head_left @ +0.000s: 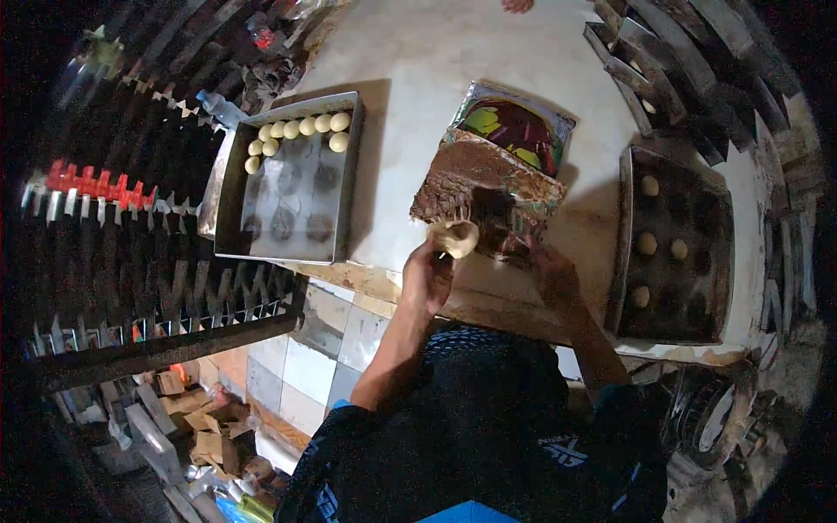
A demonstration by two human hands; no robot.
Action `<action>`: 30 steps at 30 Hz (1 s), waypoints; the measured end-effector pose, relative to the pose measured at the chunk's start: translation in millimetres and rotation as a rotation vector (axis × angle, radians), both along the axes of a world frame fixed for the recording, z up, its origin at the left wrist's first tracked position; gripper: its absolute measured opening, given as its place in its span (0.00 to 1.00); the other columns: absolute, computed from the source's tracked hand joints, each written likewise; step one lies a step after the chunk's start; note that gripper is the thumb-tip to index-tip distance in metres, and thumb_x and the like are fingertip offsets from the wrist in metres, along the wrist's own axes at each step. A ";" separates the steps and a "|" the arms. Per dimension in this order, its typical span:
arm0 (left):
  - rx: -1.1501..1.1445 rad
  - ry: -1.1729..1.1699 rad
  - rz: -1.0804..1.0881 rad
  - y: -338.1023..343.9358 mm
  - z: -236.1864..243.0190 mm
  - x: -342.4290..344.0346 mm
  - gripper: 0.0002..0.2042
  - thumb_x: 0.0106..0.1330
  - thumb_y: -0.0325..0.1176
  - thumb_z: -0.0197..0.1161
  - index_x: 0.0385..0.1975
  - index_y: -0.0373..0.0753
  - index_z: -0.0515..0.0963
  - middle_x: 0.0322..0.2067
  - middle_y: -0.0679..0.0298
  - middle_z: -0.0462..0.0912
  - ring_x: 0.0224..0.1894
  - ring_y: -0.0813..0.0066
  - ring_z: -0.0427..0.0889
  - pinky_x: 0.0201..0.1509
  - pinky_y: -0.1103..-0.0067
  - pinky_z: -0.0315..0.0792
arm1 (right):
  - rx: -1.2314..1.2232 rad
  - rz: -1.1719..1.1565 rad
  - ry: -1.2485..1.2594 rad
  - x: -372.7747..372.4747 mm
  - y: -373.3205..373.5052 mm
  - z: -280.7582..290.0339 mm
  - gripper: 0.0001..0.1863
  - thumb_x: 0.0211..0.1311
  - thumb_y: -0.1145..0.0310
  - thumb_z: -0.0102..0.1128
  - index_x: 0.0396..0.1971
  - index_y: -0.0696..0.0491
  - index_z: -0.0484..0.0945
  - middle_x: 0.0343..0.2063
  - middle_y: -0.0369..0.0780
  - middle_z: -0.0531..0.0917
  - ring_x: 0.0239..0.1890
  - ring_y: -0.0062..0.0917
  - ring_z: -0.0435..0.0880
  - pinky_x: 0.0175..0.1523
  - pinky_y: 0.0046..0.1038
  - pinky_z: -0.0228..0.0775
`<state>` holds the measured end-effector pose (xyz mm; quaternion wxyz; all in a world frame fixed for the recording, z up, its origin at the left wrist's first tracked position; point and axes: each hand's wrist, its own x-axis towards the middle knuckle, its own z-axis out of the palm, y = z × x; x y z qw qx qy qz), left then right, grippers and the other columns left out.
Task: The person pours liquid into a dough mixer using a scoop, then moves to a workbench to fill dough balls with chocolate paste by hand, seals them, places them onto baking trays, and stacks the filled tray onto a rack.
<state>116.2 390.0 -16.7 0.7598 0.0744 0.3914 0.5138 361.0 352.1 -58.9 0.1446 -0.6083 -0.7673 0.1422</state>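
left hand (427,281) pinching a dough cup (464,237), just by the near edge of the brown paste (462,166); right hand (553,268) beside it, can't tell its grip tbh; tray (281,199) off left

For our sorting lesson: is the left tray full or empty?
Partly filled: the tray has dough balls only toward its far end.

Black shirt, blue accents

A black shirt (497,401) with short sleeves (318,466) is worn, patterned in blue at its twelve o'clock, marked with a pale logo (565,451) at four and coloured bright blue at six.
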 end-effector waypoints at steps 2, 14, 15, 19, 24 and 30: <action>0.100 -0.063 0.069 -9.1 9.9 -9.1 0.16 0.69 0.41 0.48 0.48 0.35 0.70 0.43 0.58 0.76 0.45 0.68 0.76 0.51 0.75 0.73 | -0.211 -0.096 -0.153 -11.7 -3.0 9.2 0.25 0.53 0.77 0.59 0.54 0.53 0.70 0.39 0.50 0.77 0.34 0.41 0.81 0.38 0.35 0.75; 1.028 1.280 0.112 -135.9 63.4 -69.8 0.34 0.63 0.26 0.53 0.66 0.31 0.41 0.59 0.44 0.59 0.59 0.58 0.64 0.60 0.71 0.61 | 0.270 0.060 0.636 -208.2 -73.7 152.2 0.17 0.50 0.65 0.66 0.35 0.62 0.77 0.39 0.45 0.77 0.33 0.31 0.81 0.34 0.27 0.73; 0.935 1.074 0.149 -151.4 67.3 -79.5 0.35 0.63 0.28 0.53 0.66 0.31 0.40 0.58 0.45 0.60 0.59 0.60 0.65 0.60 0.71 0.61 | 0.457 0.129 0.607 -218.1 -82.1 158.5 0.15 0.50 0.68 0.66 0.35 0.61 0.78 0.37 0.44 0.78 0.31 0.30 0.81 0.35 0.27 0.73; 0.806 0.358 0.210 -209.9 77.1 -129.6 0.30 0.64 0.39 0.57 0.62 0.30 0.56 0.55 0.55 0.65 0.53 0.70 0.69 0.55 0.76 0.65 | 0.466 0.389 0.707 -237.2 -135.8 171.3 0.10 0.49 0.73 0.65 0.33 0.58 0.80 0.32 0.42 0.80 0.30 0.29 0.81 0.36 0.25 0.73; 1.062 0.975 0.340 -255.8 74.9 -154.0 0.16 0.59 0.38 0.61 0.43 0.35 0.76 0.45 0.48 0.76 0.49 0.58 0.75 0.49 0.68 0.71 | -0.534 0.118 1.009 -246.2 -179.7 176.6 0.11 0.51 0.72 0.67 0.32 0.62 0.79 0.29 0.39 0.81 0.27 0.16 0.80 0.30 0.19 0.72; 1.047 1.408 0.430 -271.8 84.0 -143.6 0.19 0.53 0.30 0.64 0.47 0.43 0.76 0.39 0.52 0.75 0.39 0.59 0.77 0.39 0.75 0.73 | 0.207 0.405 0.660 -254.8 -207.5 192.7 0.17 0.46 0.71 0.69 0.35 0.63 0.77 0.33 0.44 0.79 0.29 0.28 0.82 0.35 0.24 0.75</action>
